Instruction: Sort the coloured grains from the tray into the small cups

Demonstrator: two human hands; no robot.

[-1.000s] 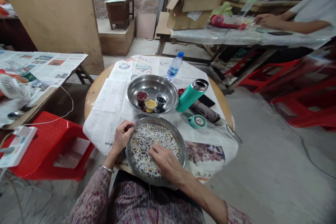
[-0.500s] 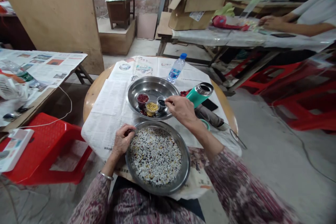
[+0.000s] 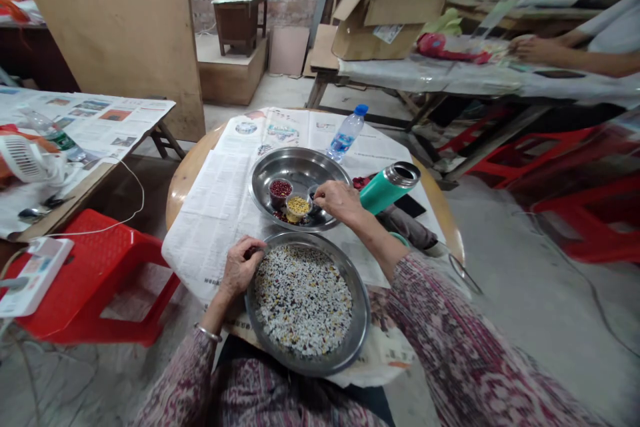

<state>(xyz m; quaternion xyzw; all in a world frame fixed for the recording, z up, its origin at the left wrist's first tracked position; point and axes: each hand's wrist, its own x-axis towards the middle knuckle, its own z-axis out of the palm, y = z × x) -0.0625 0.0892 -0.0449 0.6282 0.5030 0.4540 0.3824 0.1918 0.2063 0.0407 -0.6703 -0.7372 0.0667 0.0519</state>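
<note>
A steel basin (image 3: 305, 307) in front of me holds white grains mixed with black, yellow and dark red ones. At its upper left rim is my left hand (image 3: 243, 263), fingers curled together; whatever they hold is hidden. Behind stands a second steel basin (image 3: 260, 167) with small clear cups inside: a cup of red beans (image 3: 280, 190), a cup of yellow grains (image 3: 298, 205) and a cup of dark beans (image 3: 313, 192). My right hand (image 3: 340, 200) pinches over the dark beans cup and partly covers it. Loose red beans (image 3: 287, 217) lie by the cups.
Right of the basins are a green thermos (image 3: 390, 187) without a lid, a dark folded umbrella (image 3: 410, 225) and a water bottle (image 3: 347, 133). Newspaper (image 3: 215, 193) covers the round table. A red stool (image 3: 100, 273) bears a power strip (image 3: 37, 273). Another person's hands (image 3: 535, 50) show behind.
The view has shifted slightly, moving everything a little to the right. My right hand has come lower over the dark beans cup, covering more of it. My left hand stays at the near basin's rim.
</note>
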